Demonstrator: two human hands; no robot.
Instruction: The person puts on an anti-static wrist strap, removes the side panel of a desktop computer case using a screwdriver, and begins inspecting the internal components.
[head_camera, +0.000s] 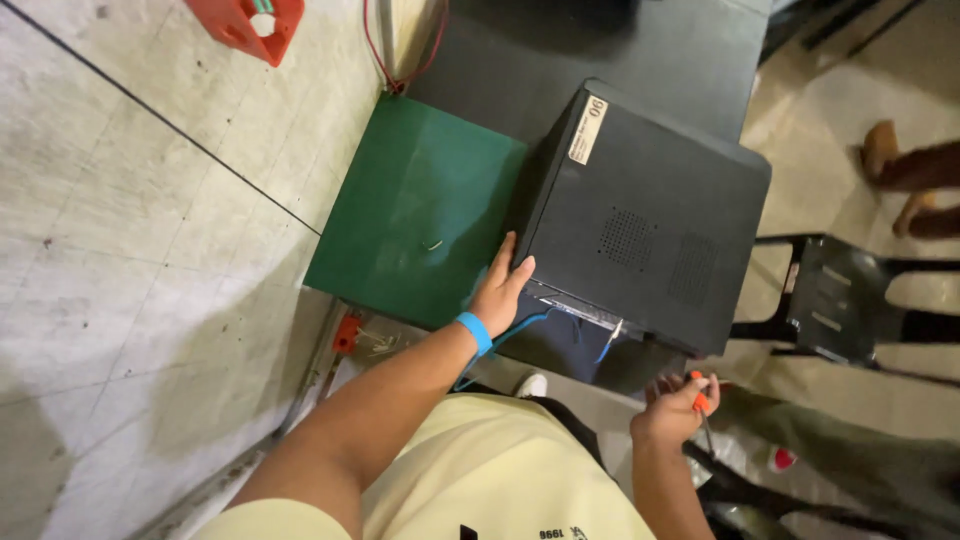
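A black desktop computer case (640, 220) lies on its side on a dark table (620, 50), its broad matte metal panel facing up with two patches of small vent holes and a pale sticker near the far corner. Beside it, touching its left edge, a smooth green mat (400, 200) covers the table corner, with a small screw (432, 244) lying on it well clear of the case. The left hand (500, 290), a blue wristband (474, 333) on its wrist, rests flat with fingers spread against the case's near left edge, gripping nothing. At the case's near edge a shiny metal strip shows, and blue cables (530, 325) hang below it. The right hand (672, 408) is low and apart from the case, its fingers closed around an orange-handled screwdriver (701, 398). A black plastic chair (835, 300) stands right of the table, a red plastic object (245, 25) sits on the pale tiled floor (130, 250) at upper left, and another person's bare feet (905, 180) show at far right
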